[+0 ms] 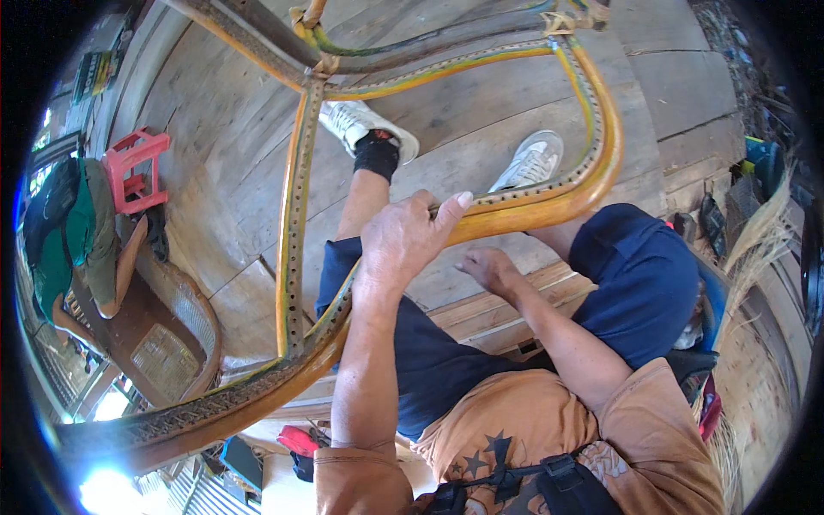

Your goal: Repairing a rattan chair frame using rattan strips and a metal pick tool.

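Observation:
A curved wooden chair frame (532, 209) spans the view, honey-brown with yellow-green edges and rows of small drilled holes. Pale strips bind its joints (560, 24) at the top. My left hand (403, 239) is closed round the near rail, its thumb lying along the holed face. Just below that rail, between my knees, is my right hand (491, 269). Its fingers are curled in, apart from the frame as far as I can see; whatever they hold, if anything, is hidden. A straight holed bar (293, 232) of the frame runs down left of my left hand.
My shoes (534, 160) rest on the plank floor (455, 116) beneath the frame. At left, another person in green (77, 206) is beside a red plastic stool (137, 167) and a woven chair (176, 322). Loose pale fibres (760, 240) hang at the right.

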A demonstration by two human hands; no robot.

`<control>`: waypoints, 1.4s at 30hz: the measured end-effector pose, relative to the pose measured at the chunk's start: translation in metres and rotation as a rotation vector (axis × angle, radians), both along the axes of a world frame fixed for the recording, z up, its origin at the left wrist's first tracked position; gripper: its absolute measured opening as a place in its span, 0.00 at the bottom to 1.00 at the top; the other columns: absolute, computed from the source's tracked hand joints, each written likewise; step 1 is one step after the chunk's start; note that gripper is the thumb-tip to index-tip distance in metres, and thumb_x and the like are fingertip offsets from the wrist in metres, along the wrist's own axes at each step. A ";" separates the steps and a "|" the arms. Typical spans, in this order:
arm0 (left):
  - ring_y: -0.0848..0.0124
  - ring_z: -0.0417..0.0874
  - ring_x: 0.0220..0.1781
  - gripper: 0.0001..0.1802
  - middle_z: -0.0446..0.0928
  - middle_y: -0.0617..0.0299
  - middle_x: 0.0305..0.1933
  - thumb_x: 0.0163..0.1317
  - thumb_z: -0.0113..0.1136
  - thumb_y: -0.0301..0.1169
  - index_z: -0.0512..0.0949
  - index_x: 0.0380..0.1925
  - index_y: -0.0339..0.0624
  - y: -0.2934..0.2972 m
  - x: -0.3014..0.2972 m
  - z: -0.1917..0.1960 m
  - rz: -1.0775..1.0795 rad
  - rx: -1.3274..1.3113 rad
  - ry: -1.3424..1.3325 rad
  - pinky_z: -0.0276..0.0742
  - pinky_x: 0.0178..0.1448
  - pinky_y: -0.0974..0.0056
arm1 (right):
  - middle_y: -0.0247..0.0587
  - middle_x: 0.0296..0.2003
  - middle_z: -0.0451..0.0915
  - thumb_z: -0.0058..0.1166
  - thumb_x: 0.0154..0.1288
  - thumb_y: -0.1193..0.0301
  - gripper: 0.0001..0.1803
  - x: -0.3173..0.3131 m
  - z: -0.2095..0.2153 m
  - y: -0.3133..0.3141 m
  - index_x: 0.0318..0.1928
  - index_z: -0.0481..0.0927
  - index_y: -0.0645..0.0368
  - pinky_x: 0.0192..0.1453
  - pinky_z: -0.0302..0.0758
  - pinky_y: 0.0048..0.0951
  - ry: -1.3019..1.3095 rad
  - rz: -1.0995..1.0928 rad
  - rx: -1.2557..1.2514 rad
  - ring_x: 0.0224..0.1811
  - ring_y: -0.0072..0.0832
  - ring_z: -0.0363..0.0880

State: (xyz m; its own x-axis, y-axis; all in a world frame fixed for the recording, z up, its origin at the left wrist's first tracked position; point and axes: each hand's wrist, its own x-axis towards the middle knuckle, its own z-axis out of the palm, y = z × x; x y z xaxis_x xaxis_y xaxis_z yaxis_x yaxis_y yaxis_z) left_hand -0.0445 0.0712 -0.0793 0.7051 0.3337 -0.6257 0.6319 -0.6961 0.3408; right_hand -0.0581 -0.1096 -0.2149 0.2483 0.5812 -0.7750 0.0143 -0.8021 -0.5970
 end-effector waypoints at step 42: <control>0.41 0.70 0.53 0.38 0.71 0.30 0.45 0.63 0.33 0.56 0.73 0.45 0.27 -0.038 -0.054 -0.024 0.051 0.078 -0.025 0.63 0.56 0.52 | 0.48 0.30 0.77 0.48 0.61 0.66 0.12 -0.075 0.150 -0.421 0.38 0.76 0.63 0.38 0.71 0.31 -0.848 -1.046 -0.395 0.33 0.35 0.76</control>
State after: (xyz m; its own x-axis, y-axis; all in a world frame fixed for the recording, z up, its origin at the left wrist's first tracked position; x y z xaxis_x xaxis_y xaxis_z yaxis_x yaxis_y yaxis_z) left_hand -0.0988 0.0336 -0.1031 0.7008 0.4167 -0.5790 0.6594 -0.6882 0.3028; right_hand -0.1333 -0.5310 -0.0648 0.8936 -0.3795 -0.2399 -0.4486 -0.7762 -0.4431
